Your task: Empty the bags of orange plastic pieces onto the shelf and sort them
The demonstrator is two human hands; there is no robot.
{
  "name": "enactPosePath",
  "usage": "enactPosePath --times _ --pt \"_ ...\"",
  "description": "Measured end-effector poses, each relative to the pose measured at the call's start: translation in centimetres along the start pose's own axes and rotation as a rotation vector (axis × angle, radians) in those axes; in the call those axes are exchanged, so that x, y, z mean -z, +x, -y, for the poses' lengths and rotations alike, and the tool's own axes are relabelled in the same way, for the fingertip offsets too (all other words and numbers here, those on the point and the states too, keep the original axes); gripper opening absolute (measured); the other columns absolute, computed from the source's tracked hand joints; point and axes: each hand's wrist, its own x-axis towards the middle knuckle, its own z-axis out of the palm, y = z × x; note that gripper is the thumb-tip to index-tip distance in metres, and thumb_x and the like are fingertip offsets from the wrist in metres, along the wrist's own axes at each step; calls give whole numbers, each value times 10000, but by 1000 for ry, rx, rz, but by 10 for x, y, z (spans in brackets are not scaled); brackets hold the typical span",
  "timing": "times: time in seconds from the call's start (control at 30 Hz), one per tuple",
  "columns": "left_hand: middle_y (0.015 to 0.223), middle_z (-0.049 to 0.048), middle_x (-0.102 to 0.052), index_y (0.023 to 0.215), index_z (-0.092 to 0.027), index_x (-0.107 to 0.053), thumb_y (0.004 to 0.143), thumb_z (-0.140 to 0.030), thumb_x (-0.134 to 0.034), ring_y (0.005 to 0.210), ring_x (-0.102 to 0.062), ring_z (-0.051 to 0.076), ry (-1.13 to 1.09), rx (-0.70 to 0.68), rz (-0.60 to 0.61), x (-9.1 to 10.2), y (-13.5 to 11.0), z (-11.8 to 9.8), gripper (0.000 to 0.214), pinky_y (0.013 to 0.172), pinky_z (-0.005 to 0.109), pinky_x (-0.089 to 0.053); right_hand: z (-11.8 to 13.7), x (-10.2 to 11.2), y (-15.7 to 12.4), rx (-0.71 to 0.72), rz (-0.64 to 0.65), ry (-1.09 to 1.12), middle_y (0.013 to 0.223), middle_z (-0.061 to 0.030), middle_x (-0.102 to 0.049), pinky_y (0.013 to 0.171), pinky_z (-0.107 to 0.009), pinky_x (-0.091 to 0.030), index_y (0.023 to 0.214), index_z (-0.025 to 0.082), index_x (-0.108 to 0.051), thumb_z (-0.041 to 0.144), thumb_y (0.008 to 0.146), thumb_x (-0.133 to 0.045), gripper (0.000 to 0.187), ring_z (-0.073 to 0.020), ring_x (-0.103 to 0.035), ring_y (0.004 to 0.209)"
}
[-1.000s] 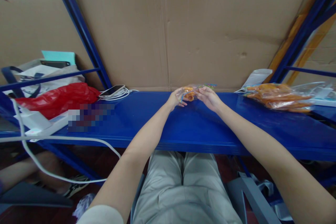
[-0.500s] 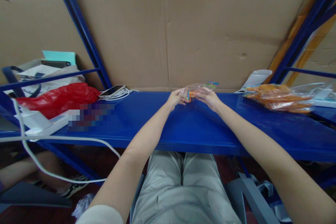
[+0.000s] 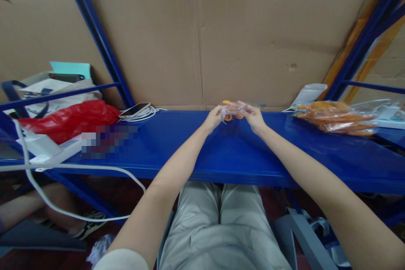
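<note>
Now the left hand [image 3: 213,118] and right hand [image 3: 254,117] clamp fingers on one clear packet [image 3: 233,110], work seemingly midway. Orange bundles [image 3: 335,117] lie right; finished or waiting, can't tell.

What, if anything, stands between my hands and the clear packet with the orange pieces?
Nothing visible: the left hand and right hand already hold the clear packet between them, over the blue shelf. The pile of orange packets lies off to the right, the phone off to the left.
</note>
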Motion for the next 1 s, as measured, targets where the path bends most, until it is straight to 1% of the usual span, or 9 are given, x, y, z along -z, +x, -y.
enactPosePath --times 0.13,0.23,0.37,0.43,0.5,0.63,0.73,0.83,1.0 --pt "920 23 -707 850 -159 -627 687 -105 -710 886 -655 158 -35 15 15 3 0 1 191 817 295 -523 1 3 0 -51 10 20 1171 -60 -717 966 -412 -511 856 227 -707 410 647 -825 302 -247 -640 1118" --pt "1107 70 -706 1078 -190 -623 671 -147 -761 886 -686 176 -124 33 35 6 -4 0 431 774 293 -551 3 5 0 -101 49 63 1177 -57 -716 925 -391 -531 852 223 -692 414 661 -814 297 -231 -667 1057" --pt "1262 115 -664 1393 -296 -464 705 -227 -761 780 -718 196 -133 162 60 9 -9 -2 752 646 300 -576 8 7 -3 -163 96 97 1154 -48 -726 900 -377 -533 797 222 -678 420 665 -816 275 -217 -691 1006" --pt "1266 121 -669 1393 -296 -476 728 -216 -744 828 -722 212 -126 182 51 9 -11 -3 722 666 306 -582 9 8 -3 -181 111 74 1129 -54 -732 899 -371 -525 748 209 -675 420 641 -832 284 -216 -690 1008" --pt "1272 115 -672 1297 -264 -572 746 -192 -734 966 -703 235 -111 153 37 8 -11 -4 579 739 318 -582 8 8 -2 -185 103 37 1087 -60 -739 896 -367 -518 742 202 -686 429 628 -838 295 -214 -683 1016" --pt "1206 90 -711 1109 -216 -679 813 -204 -705 1129 -637 251 -19 103 42 2 -11 -6 298 855 343 -557 6 9 1 -163 5 -28 980 -52 -749 876 -351 -521 733 200 -682 460 634 -831 316 -210 -676 1006" --pt "1087 79 -749 1054 -199 -700 845 -211 -685 1074 -661 226 -2 101 54 -2 -10 -5 210 862 311 -549 8 10 1 -187 -9 -19 948 -37 -749 826 -311 -536 757 201 -667 450 673 -824 306 -190 -694 970" --pt "967 62 -758 1015 -177 -703 833 -244 -706 928 -701 192 11 89 40 -1 -7 -3 194 767 267 -563 15 10 -1 -249 36 45 954 -31 -745 742 -287 -557 810 202 -661 418 753 -785 255 -165 -727 819" --pt "967 96 -756 1061 -143 -678 908 -319 -622 676 -714 141 -59 85 -68 3 0 -3 240 605 227 -553 21 6 -3 -231 35 47 1082 -33 -720 620 -285 -574 922 218 -656 330 802 -740 184 -128 -700 600"
